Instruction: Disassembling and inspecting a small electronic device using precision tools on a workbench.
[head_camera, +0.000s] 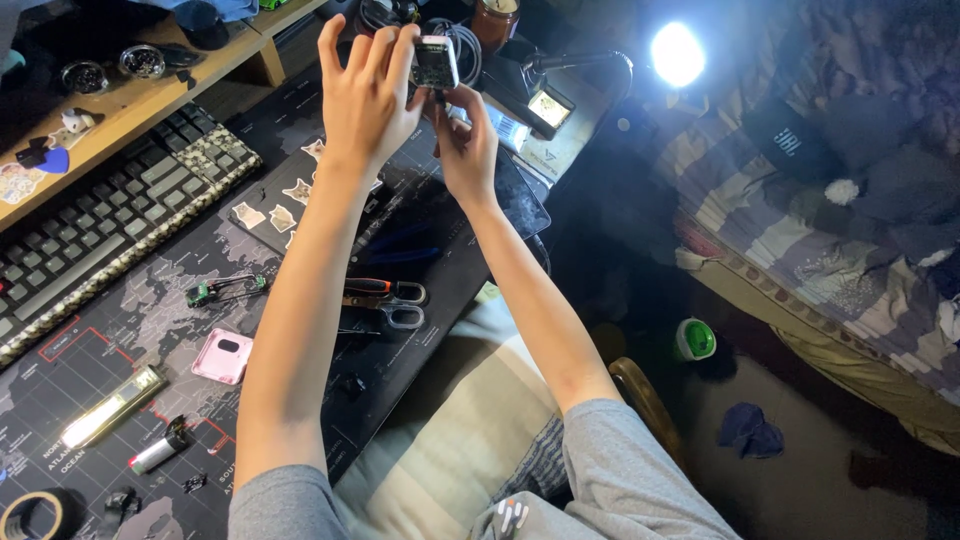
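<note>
My left hand (368, 85) is raised at the top centre, fingers wrapped around a small silver rectangular device (436, 62) with a dark face. My right hand (466, 138) sits just below and right of it, fingertips touching the device's underside. Both arms stretch out over a dark desk mat (120, 350). Beneath my arms lie scissors (388, 303) with red and grey handles and a dark tablet-like slab (520, 200).
A keyboard (110, 215) lies at left, by a wooden shelf (130, 95). On the mat: a pink square case (223, 356), a small circuit board (225, 289), a glowing bar light (110, 408), a tape roll (30, 515). A bright lamp (677, 54) shines at top right over a bed (840, 240).
</note>
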